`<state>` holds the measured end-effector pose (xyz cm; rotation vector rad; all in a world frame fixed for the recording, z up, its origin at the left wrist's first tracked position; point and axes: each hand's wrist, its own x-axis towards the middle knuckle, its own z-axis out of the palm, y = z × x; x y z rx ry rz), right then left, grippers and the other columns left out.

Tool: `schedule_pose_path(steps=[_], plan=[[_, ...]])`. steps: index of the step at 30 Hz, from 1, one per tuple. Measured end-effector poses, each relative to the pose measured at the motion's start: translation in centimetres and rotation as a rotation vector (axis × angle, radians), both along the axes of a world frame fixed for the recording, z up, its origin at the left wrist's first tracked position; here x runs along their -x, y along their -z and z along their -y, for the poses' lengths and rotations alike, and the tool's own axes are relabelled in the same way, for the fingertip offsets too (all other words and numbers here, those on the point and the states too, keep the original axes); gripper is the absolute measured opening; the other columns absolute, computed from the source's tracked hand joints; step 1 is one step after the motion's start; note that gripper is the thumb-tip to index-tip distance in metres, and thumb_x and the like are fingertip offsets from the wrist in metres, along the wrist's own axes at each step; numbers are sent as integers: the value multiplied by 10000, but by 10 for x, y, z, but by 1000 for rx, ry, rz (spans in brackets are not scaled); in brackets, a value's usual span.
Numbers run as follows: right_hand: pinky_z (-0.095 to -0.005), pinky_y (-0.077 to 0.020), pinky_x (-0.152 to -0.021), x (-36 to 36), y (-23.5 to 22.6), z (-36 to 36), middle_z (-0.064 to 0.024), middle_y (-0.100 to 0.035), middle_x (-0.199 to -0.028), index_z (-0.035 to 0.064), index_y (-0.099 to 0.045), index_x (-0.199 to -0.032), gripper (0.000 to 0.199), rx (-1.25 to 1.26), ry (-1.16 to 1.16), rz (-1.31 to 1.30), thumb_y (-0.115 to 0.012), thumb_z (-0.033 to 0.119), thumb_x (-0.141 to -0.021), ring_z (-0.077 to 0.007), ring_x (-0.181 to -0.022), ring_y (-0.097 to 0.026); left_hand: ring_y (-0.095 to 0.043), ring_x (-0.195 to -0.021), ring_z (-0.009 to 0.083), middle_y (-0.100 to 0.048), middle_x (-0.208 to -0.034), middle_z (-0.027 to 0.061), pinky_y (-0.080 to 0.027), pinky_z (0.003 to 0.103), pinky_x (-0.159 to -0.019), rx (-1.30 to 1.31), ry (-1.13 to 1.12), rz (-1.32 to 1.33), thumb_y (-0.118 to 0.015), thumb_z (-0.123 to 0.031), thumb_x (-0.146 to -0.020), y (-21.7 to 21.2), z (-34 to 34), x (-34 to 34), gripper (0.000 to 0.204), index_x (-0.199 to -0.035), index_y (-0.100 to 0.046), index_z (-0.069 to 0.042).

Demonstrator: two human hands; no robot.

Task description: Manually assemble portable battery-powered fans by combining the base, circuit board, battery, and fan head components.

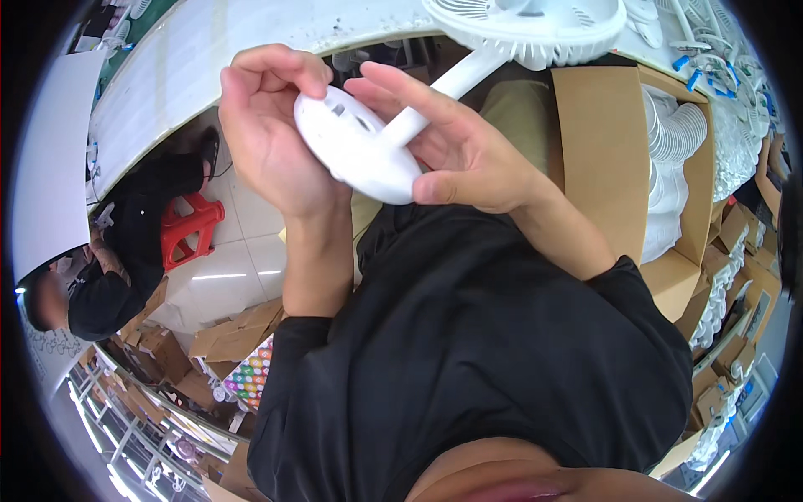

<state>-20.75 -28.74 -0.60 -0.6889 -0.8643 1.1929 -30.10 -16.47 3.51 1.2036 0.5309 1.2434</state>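
Observation:
Between my hands is a small white electric fan, tilted, its round base (347, 142) toward me and its stem (452, 92) slanting up to the right. The caged fan head (535, 21) lies over the worktable's edge and is cut off by the top of the picture. My left hand (272, 125) is closed on the left edge of the base, fingertips curled at its upper rim. My right hand (468, 151) grips the opposite side, its thumb pressed on the base's edge and its fingers passing around the stem. Dark slots show on the base; its far side is hidden.
A white worktable (226, 50) runs along the far side. At the right, an open cardboard box (598, 151) holds white round fan parts (677, 134). More fan parts with blue pieces (711, 71) lie beyond it. Left, a person (125, 243) sits near a red stool (192, 226).

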Motion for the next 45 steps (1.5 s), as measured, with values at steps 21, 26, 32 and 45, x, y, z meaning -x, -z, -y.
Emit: schedule_pose_path(steps=[21, 26, 32, 45], plan=[[-392, -382, -1064, 3, -18, 3, -195, -391, -1436, 43, -223, -1540, 987, 193, -104, -2, -811, 116, -751, -303, -1286, -434, -417, -631, 140, -498, -642, 46, -372, 282, -634, -64, 177, 35, -267, -366, -1048, -10, 18, 3, 474, -798, -543, -72], [-394, -341, -1100, 4, -21, 6, -205, -371, -1456, 35, -213, -1539, 992, 274, -116, -54, -811, 119, -752, -298, -1315, -406, -425, -650, 146, -505, -659, 54, -373, 283, -656, -72, 401, 19, -273, -362, -1043, -5, 9, 11, 474, -802, -554, -67], [-355, -461, -976, 17, -12, 4, -240, -484, -1356, -8, -263, -1509, 923, 126, 96, 141, -788, 212, -783, -287, -1164, -544, -421, -650, 145, -507, -666, 58, -362, 275, -645, -57, 238, 86, -277, -342, -1041, -5, 21, 7, 461, -785, -546, -70], [-338, -402, -1016, 1, -21, 1, -207, -457, -1360, 2, -264, -1511, 911, 197, -179, -34, -783, 143, -776, -273, -1222, -477, -401, -679, 147, -439, -625, 10, -340, 285, -703, -354, 204, -54, -271, -364, -1051, -8, 35, 17, 452, -803, -542, -101]])
